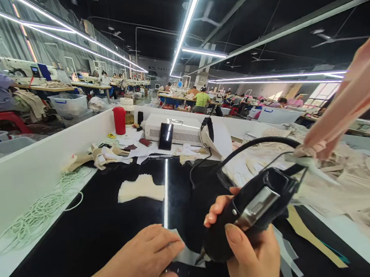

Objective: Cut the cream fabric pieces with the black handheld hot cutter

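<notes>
My right hand [244,244] is closed around a black corded hand tool [251,210] with a metal plate on its side, held tilted above the black mat [93,231]. Its black cable [252,144] loops up behind it. My left hand [143,261] lies flat, fingers stretched out, pressing a small pale fabric piece [186,255] onto the mat just left of the tool's tip. A stack of cream fabric pieces [140,188] lies further back on the mat. Pink fabric strips [340,113] hang in from the upper right.
A white wall [46,162] borders the table on the left, with coiled pale cord [40,214] beside it. At the back stand a red cup [119,120], a white machine box [178,130] and a phone [165,136]. Cream fabric piles [336,186] fill the right. Other people work at distant tables.
</notes>
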Demonstrator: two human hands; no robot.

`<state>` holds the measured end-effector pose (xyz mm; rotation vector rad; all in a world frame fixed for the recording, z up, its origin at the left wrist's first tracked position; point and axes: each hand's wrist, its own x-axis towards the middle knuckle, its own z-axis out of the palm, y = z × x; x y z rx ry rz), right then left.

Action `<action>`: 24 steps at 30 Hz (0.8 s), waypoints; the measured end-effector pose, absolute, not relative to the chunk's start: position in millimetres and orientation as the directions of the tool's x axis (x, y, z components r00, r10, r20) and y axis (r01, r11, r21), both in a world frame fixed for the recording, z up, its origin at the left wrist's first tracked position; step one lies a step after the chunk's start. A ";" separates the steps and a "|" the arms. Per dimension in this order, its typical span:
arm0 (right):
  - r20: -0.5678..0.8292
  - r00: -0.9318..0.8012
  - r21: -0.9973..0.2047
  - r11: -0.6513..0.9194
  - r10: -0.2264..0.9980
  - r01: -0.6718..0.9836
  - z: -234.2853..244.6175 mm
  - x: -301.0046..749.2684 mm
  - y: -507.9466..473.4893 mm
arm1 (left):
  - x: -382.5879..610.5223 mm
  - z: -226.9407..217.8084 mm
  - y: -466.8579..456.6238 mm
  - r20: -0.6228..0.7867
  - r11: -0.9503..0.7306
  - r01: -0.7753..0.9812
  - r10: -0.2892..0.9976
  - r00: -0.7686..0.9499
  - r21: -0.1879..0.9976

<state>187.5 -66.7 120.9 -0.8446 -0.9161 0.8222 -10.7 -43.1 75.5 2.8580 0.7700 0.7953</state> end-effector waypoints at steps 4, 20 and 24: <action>0.350 0.330 -0.860 0.440 0.877 -0.257 118.6 164.2 -64.7 | -44.3 70.8 -51.3 0.407 -0.766 0.571 0.641 0.650 0.295; 0.388 0.222 -0.806 0.446 0.895 -0.390 106.4 107.7 -51.1 | -61.3 49.1 -67.9 0.381 -0.572 0.570 0.820 0.427 0.590; 0.365 0.225 -0.807 0.428 0.903 -0.408 105.5 105.1 -50.2 | -60.5 49.3 -69.7 0.347 -0.529 0.561 0.846 0.405 0.636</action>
